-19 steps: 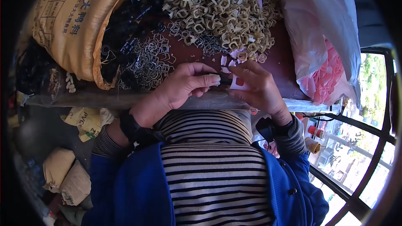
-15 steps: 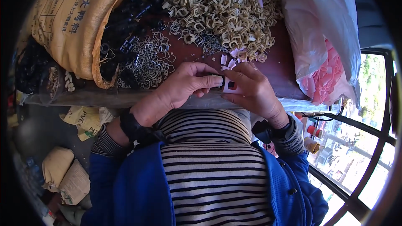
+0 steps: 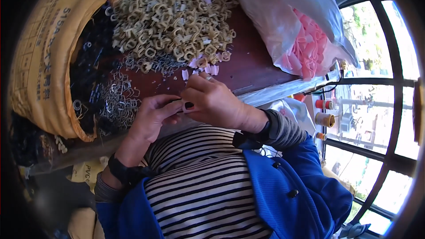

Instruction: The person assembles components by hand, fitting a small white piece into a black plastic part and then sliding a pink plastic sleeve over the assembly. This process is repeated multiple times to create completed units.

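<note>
My left hand [image 3: 152, 117] and my right hand [image 3: 216, 102] meet just over the near edge of the table. Pinched in my right fingertips is a small pale pink strip [image 3: 186, 111] with a dark squarish opening. The left thumb and forefinger close on a small dark piece at its left end; most of it is hidden by the fingers. Just beyond lie a few loose pale pink pieces [image 3: 185, 75]. Left of them are bent metal wire clips [image 3: 119, 99], and behind is a big heap of beige ring-shaped buckles [image 3: 172, 22].
An open yellow woven sack [image 3: 46, 62] with dark small parts stands at the left. At the right a white plastic bag [image 3: 261, 22] holds pink strips [image 3: 307, 46]. Thread spools [image 3: 325, 119] stand near the barred window. The reddish table [image 3: 250, 53] has a pale front edge.
The view has turned, so the table's contents sit farther left and tilted. My right hand has come over the pink strip, covering more of it; both hands keep their pinch.
</note>
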`<act>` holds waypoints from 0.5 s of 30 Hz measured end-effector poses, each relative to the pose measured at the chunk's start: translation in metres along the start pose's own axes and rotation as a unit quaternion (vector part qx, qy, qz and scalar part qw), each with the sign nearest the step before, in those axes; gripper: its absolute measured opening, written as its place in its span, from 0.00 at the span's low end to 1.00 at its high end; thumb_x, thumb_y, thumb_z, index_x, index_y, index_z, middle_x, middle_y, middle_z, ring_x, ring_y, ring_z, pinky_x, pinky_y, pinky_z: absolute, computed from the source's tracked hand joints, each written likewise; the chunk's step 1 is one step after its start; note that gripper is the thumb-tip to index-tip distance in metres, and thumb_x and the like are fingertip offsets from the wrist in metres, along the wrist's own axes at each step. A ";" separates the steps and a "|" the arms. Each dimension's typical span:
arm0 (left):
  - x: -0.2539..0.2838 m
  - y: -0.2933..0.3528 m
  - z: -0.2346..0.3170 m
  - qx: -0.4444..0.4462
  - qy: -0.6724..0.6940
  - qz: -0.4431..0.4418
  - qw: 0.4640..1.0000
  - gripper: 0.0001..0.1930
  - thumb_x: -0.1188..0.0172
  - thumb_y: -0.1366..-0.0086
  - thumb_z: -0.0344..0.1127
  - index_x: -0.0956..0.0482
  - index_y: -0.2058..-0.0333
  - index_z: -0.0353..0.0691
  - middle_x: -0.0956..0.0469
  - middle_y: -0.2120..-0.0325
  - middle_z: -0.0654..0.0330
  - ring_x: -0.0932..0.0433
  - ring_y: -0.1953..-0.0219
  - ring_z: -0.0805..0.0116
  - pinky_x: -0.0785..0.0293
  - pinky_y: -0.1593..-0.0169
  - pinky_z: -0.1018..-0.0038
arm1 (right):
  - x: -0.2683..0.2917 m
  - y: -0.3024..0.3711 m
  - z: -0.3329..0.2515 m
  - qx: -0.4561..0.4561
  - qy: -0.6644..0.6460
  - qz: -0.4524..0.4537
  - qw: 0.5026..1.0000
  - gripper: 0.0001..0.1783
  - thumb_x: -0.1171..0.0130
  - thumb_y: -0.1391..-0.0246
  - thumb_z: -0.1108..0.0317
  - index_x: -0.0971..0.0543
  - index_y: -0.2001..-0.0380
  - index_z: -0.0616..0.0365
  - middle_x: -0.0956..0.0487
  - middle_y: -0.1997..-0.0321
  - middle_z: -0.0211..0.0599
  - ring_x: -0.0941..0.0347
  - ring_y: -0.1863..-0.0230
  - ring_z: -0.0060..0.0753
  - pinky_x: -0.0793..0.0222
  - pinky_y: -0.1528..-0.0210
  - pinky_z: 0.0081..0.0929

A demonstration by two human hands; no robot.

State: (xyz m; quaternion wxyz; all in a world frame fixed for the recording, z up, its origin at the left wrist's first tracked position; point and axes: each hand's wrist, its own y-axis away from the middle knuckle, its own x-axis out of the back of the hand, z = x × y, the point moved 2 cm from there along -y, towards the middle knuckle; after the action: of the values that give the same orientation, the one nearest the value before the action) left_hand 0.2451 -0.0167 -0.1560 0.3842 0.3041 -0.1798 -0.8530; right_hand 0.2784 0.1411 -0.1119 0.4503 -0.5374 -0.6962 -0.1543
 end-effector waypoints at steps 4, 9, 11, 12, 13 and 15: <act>-0.003 0.000 -0.002 -0.041 -0.001 0.016 0.999 0.12 0.43 0.47 0.35 0.26 0.67 0.34 0.26 0.77 0.63 0.30 0.80 0.81 0.34 0.76 0.87 | -0.005 0.006 0.003 -0.050 -0.093 -0.008 0.994 0.20 0.37 0.75 0.71 0.29 0.72 0.59 0.34 0.73 0.37 0.34 0.70 0.40 0.35 0.70 0.31; -0.005 -0.003 0.002 -0.034 -0.035 0.016 0.999 0.12 0.43 0.47 0.37 0.27 0.67 0.34 0.26 0.78 0.63 0.29 0.79 0.79 0.34 0.76 0.87 | -0.013 0.013 0.003 -0.065 -0.106 0.029 0.992 0.19 0.37 0.72 0.70 0.29 0.71 0.59 0.33 0.71 0.38 0.34 0.69 0.41 0.34 0.68 0.32; -0.004 -0.004 0.003 -0.002 -0.040 0.016 0.999 0.12 0.44 0.47 0.36 0.27 0.67 0.34 0.26 0.76 0.62 0.28 0.78 0.78 0.32 0.74 0.86 | -0.015 0.013 0.004 -0.083 -0.114 0.030 0.990 0.19 0.37 0.71 0.70 0.29 0.69 0.59 0.33 0.70 0.39 0.33 0.67 0.41 0.34 0.66 0.32; -0.003 -0.005 0.002 -0.002 -0.041 0.016 0.999 0.12 0.44 0.47 0.36 0.27 0.67 0.34 0.26 0.76 0.62 0.28 0.78 0.78 0.32 0.74 0.86 | -0.014 0.013 0.004 -0.083 -0.115 0.031 0.989 0.19 0.37 0.71 0.70 0.29 0.69 0.59 0.33 0.70 0.39 0.33 0.67 0.41 0.34 0.66 0.32; -0.003 -0.007 -0.001 -0.006 -0.018 0.021 1.000 0.11 0.44 0.47 0.35 0.27 0.67 0.34 0.26 0.75 0.63 0.28 0.77 0.79 0.32 0.75 0.86 | -0.013 0.013 0.005 -0.081 -0.151 0.027 0.985 0.21 0.37 0.70 0.70 0.30 0.67 0.59 0.33 0.68 0.40 0.33 0.65 0.42 0.34 0.64 0.32; -0.002 -0.010 -0.006 -0.016 0.028 0.029 0.999 0.11 0.43 0.47 0.34 0.26 0.67 0.35 0.26 0.74 0.64 0.28 0.76 0.80 0.31 0.75 0.86 | -0.009 0.012 0.006 -0.076 -0.223 0.017 0.972 0.26 0.37 0.70 0.69 0.31 0.62 0.60 0.32 0.64 0.42 0.33 0.61 0.44 0.35 0.59 0.32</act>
State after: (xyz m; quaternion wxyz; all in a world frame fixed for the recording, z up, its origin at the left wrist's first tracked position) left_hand 0.2450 -0.0095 -0.1653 0.4184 0.3163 -0.1638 -0.8355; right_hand 0.2866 0.1439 -0.1256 0.2443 -0.6029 -0.7557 -0.0758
